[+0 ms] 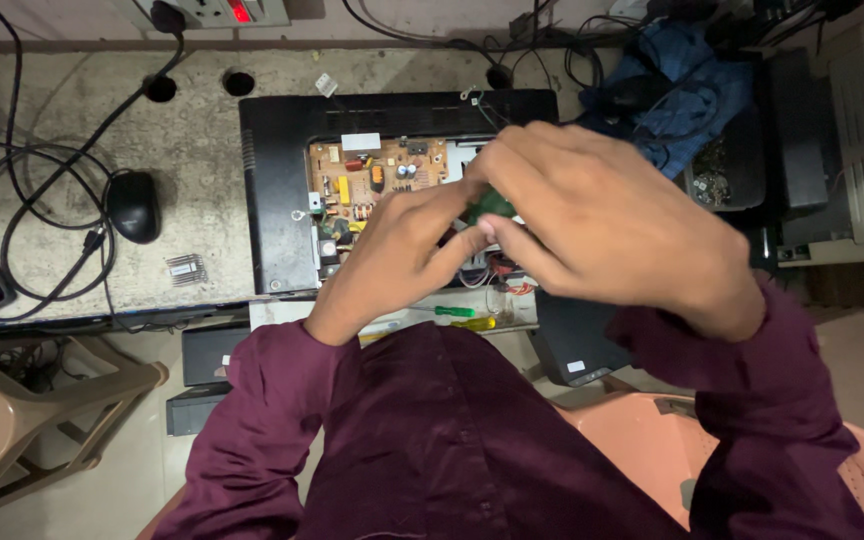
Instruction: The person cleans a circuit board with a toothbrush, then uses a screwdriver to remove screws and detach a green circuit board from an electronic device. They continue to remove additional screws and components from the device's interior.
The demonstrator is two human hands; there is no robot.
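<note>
Green part (pixel 493 205), perhaps pinched between hands

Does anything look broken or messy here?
The black monitor lies face down with its back cover off, so the brown circuit board shows. Both hands, left and right, pinch a small green part. Cables tangle beside the mouse.

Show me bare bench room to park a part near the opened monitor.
Free: bench top between the mouse and the opened monitor, above the small metal clips. Crowded: cable loops at far left; both hands, left hand and right hand, cover the circuit board; cloth and clutter to the right.
</note>
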